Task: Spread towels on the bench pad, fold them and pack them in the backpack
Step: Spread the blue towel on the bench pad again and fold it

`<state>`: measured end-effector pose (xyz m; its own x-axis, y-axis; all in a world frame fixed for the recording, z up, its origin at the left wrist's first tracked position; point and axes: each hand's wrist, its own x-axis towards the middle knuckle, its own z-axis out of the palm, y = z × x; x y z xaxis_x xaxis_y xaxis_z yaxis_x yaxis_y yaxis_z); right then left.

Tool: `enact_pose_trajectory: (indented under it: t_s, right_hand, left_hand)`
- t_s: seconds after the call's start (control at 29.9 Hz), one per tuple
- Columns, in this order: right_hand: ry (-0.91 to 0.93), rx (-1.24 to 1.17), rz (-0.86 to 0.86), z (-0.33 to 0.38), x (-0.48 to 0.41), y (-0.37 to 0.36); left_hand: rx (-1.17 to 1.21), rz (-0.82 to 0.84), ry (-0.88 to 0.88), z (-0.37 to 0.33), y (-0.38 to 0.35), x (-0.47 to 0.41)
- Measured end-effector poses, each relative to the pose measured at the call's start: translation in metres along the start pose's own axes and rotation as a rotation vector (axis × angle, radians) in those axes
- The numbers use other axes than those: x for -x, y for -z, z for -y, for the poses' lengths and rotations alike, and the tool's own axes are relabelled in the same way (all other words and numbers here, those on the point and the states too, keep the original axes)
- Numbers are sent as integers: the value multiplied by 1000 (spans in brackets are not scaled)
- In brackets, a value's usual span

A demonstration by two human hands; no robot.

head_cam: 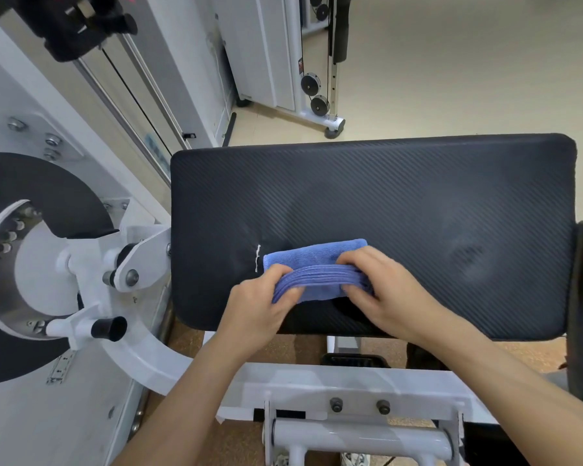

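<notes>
Partly hidden: towel [317,255] ends, pinched under left hand [260,307], right hand [384,297].

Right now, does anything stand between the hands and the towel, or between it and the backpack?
Nothing stands between the hands and the towel: the left hand and right hand both grip the folded blue towel on the bench pad. No backpack is plainly in view, so that path cannot be judged.

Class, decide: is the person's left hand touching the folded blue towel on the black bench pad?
Touching. The head view shows the left hand curled over the left end of the folded blue cloth towel, pinching its layered edge.
</notes>
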<state>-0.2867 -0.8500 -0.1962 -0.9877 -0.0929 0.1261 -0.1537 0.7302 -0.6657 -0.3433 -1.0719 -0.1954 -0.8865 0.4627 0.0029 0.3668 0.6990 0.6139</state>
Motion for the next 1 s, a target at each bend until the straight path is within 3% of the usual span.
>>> enact_pose_trajectory:
  t_s: [0.13, 0.37, 0.54, 0.67, 0.87, 1.0]
  right_hand:
    - [-84, -61, -100, -6, -4, -1]
    - [-205, -11, -237, -2, -21, -5]
    - [-312, 24, -311, 2, -24, -6]
    - [-331, 156, -240, 0, -23, -5]
    - [-347, 135, -82, -1, -30, 7]
    - [-312, 74, 55, 2, -31, 20]
  left_hand:
    - [176, -95, 153, 2, -6, -9]
    - [188, -169, 328, -5, -8, -27]
    - [-72, -246, 193, -8, -1, -30]
    - [-171, -197, 171, 4, 4, -29]
    - [43, -134, 81, 9, -1, -29]
    - [220, -57, 209, 5, -1, -22]
